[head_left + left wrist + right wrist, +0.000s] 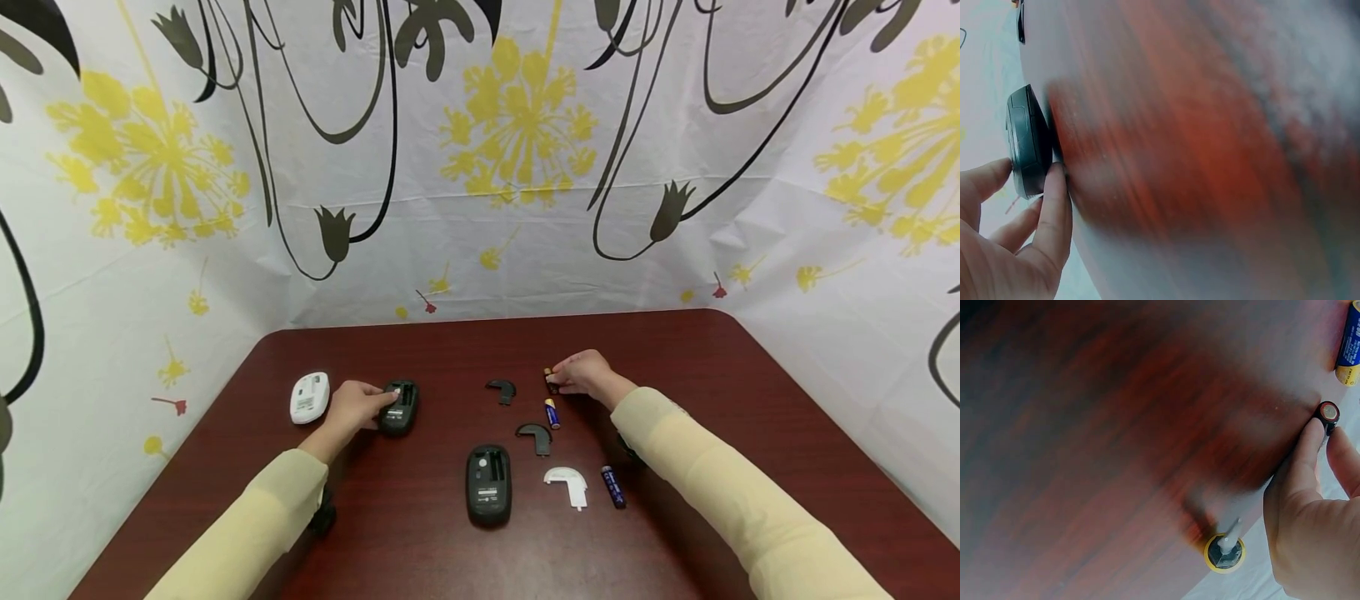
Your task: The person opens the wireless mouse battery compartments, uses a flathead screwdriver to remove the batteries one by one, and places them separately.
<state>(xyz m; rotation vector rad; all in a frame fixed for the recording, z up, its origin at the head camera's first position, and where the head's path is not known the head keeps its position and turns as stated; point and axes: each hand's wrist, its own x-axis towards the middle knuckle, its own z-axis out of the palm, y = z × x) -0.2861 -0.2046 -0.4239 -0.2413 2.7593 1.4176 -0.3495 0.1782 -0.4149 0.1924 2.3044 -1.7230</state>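
My left hand (pixel 351 417) pinches a black computer mouse (pixel 399 407) by its left side, thumb on the upturned underside. The mouse's battery slot is uncovered; in the left wrist view the mouse (pixel 1027 140) appears edge-on, fingers beneath it. Farther back on the right, my right hand (pixel 588 372) pinches a black battery (pixel 551 382) with a gold end, partly hidden by the fingers. Its round end faces the camera in the right wrist view. Just in front of that hand lies a blue-and-yellow battery (pixel 552 414).
A white mouse (pixel 310 397) lies upside down at left. Another upturned black mouse (pixel 488 492) is at front centre. Two dark covers (pixel 503 391), a white cover (pixel 573 485) and a dark blue battery (pixel 613 487) lie on the table (pixel 420 533). A patterned cloth (pixel 480 275) hangs behind.
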